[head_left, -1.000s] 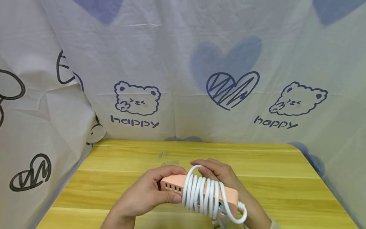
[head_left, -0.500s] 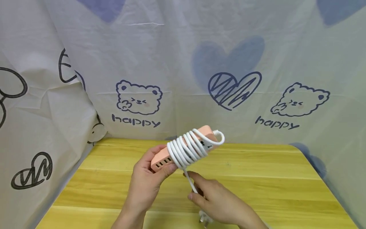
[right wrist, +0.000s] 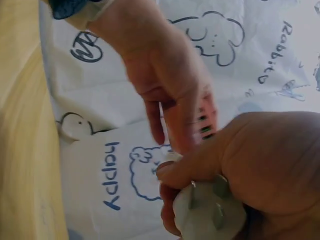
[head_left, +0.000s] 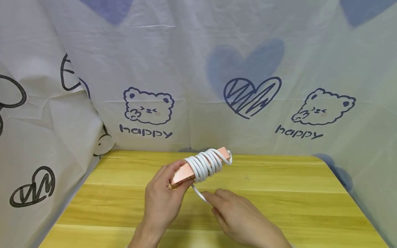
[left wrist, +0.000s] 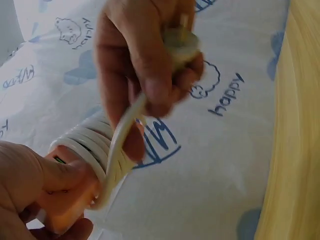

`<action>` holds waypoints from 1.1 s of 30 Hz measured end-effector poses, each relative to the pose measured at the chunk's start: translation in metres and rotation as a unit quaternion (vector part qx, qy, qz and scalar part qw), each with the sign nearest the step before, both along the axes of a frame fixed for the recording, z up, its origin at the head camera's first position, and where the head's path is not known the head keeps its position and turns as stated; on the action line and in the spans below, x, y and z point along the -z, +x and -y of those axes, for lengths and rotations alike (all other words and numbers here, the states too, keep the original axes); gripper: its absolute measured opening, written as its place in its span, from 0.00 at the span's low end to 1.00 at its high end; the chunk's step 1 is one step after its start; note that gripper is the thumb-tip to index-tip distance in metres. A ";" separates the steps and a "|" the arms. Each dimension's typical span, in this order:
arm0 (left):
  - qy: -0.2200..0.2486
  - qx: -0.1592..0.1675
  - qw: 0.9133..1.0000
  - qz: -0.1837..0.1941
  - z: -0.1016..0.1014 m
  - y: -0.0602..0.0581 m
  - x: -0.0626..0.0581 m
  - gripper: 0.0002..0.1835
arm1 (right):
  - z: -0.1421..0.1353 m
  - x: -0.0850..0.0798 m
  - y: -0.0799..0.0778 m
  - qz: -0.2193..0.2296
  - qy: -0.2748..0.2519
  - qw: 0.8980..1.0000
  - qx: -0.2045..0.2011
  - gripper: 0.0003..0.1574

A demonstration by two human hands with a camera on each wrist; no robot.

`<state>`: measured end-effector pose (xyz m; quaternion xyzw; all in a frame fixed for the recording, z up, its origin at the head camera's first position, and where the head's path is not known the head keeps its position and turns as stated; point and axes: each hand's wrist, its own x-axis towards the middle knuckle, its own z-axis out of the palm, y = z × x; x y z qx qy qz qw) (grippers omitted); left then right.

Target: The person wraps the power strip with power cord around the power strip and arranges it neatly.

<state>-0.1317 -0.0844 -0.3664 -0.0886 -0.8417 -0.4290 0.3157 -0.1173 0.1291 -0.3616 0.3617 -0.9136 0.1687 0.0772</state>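
Observation:
A pink power strip (head_left: 183, 174) with a row of narrow ports is held up over the table, tilted with its far end up to the right. White cord (head_left: 203, 164) is wound round it in several turns. My left hand (head_left: 162, 196) grips the near end, thumb on the port side. From the windings a length of cord runs down to my right hand (head_left: 237, 213), which pinches it. The white plug (right wrist: 210, 210), its three metal prongs facing the camera, sits in the right hand in the right wrist view; the head view hides it.
Beneath the hands lies a yellow wood-grain table (head_left: 294, 193). A white cloth (head_left: 198, 69) printed with hearts, bears and "happy" hangs behind it, and more printed cloth (head_left: 46, 137) hangs at the left.
The power strip has swung from pointing down-right to pointing up-right, then dipped and rolled slightly. My right hand left its far side and now draws the cord below; the plug has gone from the head view.

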 end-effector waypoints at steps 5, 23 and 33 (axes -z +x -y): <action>-0.114 0.003 0.992 0.060 0.001 0.000 0.002 0.24 | -0.003 -0.002 -0.002 -0.083 -0.029 0.994 -0.060 0.25; -0.205 0.315 0.900 0.223 0.022 0.006 -0.006 0.21 | -0.013 0.005 -0.022 -0.036 -0.284 0.957 -0.051 0.30; -0.149 0.406 0.875 0.216 0.024 0.008 -0.010 0.21 | -0.011 0.003 -0.025 0.088 -0.320 0.943 0.016 0.22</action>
